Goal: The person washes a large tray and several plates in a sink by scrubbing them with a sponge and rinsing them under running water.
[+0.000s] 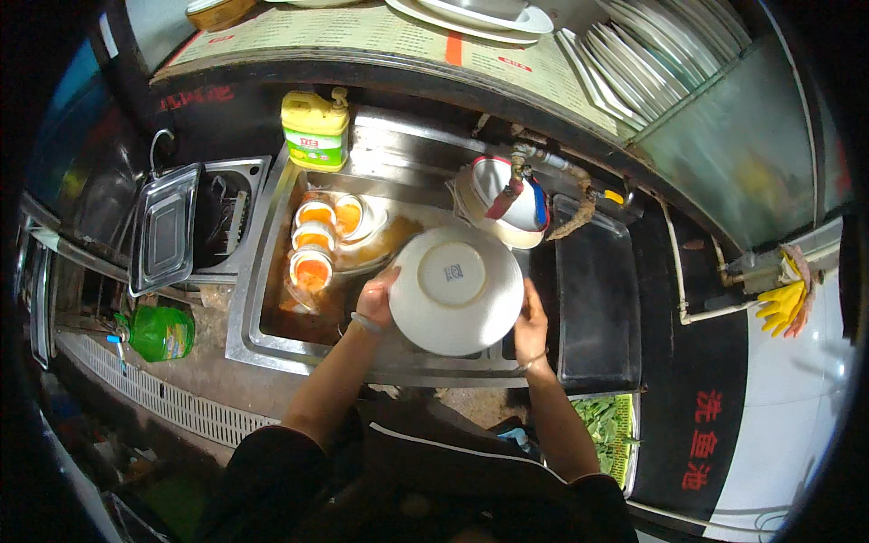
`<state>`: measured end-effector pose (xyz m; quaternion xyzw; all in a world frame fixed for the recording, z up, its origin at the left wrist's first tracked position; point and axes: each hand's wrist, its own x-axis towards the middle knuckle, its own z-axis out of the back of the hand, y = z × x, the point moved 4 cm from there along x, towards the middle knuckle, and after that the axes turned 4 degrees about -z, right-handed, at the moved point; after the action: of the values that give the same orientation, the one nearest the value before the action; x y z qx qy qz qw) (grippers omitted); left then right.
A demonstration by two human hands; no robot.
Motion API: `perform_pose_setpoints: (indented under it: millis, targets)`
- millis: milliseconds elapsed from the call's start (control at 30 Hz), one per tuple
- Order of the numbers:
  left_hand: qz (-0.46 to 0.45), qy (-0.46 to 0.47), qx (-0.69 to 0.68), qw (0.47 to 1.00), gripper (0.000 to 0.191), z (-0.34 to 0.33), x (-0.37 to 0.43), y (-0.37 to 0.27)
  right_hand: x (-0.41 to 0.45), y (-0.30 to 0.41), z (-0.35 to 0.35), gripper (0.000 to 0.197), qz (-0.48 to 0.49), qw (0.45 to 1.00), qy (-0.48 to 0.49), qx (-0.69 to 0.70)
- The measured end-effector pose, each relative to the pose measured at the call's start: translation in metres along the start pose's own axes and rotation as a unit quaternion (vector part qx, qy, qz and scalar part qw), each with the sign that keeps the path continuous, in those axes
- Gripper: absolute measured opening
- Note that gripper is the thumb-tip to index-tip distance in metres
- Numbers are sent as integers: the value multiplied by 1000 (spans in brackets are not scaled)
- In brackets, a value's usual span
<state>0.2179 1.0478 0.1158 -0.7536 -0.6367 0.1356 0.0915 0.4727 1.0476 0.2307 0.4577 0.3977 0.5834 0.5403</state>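
Note:
A round white plate (414, 322) hangs over the stainless steel sink (326, 349) with its underside up, showing a foot ring and a small printed mark. My left hand (377, 298) grips the plate's left rim, and my right hand (531, 326) is at its right rim; the fingers beneath are partly hidden. To the left, several white cups (313, 237) with orange inside them sit in the basin's murky water. A white dish (370, 244) lies partly under water beside them. Behind the plate, stacked white bowls (499, 186) stand below the tap (519, 159).
A yellow detergent jug (313, 136) stands on the sink's back ledge. Right of the basin lies a black tray (597, 298); a basket of green leaves (604, 427) sits below. White plates (631, 68) fill the overhead shelf (407, 54). A steel tray (165, 234) leans at left.

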Motion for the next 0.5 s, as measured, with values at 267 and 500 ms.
perform_pose_setpoints:
  millis: [267, 500]
  targets:
    - [-31, -45, -49, 997, 46, 24, 24, -4, 69, -66, -65, 30, -260, 863, -7, 434]
    - [19, -227, 18, 974, 49, 25, 58, 22, 123, -48, -57, 25, -190, 926, 8, 326]
